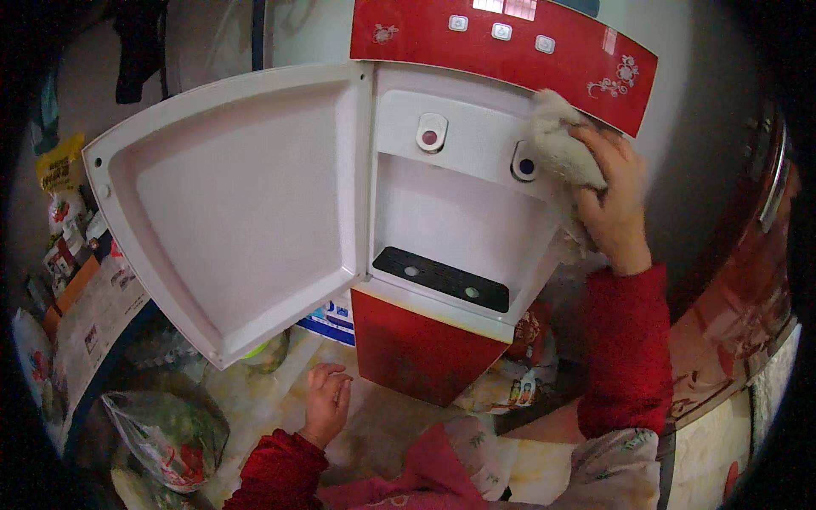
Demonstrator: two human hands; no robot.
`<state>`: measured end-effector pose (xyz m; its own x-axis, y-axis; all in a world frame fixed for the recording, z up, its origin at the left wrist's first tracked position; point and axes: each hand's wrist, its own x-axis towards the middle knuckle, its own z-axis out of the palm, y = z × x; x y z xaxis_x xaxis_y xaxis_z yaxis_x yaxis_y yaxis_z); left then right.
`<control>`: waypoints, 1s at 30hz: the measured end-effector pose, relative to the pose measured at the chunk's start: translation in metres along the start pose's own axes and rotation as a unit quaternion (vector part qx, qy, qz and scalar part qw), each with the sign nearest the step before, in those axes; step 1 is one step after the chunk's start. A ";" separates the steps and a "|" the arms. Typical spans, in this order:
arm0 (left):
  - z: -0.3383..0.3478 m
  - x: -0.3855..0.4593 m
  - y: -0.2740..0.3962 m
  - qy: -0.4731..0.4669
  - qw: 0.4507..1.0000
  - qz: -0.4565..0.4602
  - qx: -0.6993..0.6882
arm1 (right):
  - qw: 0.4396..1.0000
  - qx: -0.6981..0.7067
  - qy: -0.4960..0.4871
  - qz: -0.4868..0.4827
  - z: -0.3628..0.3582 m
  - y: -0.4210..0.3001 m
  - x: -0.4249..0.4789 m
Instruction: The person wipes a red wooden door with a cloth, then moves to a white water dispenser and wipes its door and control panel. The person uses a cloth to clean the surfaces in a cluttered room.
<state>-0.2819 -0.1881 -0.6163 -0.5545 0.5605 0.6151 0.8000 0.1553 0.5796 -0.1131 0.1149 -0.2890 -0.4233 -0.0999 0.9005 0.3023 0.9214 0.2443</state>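
Observation:
My right hand (615, 197) grips a pale cloth (564, 143) against the upper right edge of a water dispenser's white tap recess (462, 210), just under its red top panel (421, 38). Part of the cloth hangs below my hand. Beside it is a tap with a dark blue button (526, 167); a tap with a red button (430, 138) is further left. A black drip tray (440, 280) lies at the bottom of the recess. The white-lined door (239, 204) is swung out to the left. My left hand (328, 405) hovers low, loosely curled and holding nothing, near the red lower cabinet (427, 347).
A knotted plastic bag (169, 440) of green produce sits on the floor at lower left. Packaged goods (64, 217) and a cardboard sheet (95, 338) crowd the left side. Shiny reddish-brown furniture (733, 312) stands at right. Another bag (519, 382) lies beside the dispenser's base.

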 end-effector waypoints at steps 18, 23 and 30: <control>0.006 0.004 -0.006 -0.036 0.999 0.023 -0.031 | 0.993 -0.020 -0.049 -0.103 0.096 -0.089 0.075; 0.005 0.000 -0.011 -0.023 0.999 0.023 -0.027 | 0.999 0.020 -0.025 0.009 0.037 -0.041 0.024; 0.008 0.001 -0.013 -0.039 0.998 0.032 -0.038 | 0.992 -0.126 0.009 0.028 0.018 0.005 -0.066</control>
<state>-0.2912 -0.1830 -0.6269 -0.4807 0.6289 0.6111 0.8124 0.0571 0.5803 -0.0985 0.1329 -0.3539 -0.3857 -0.0603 0.9206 0.5291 0.8030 0.2742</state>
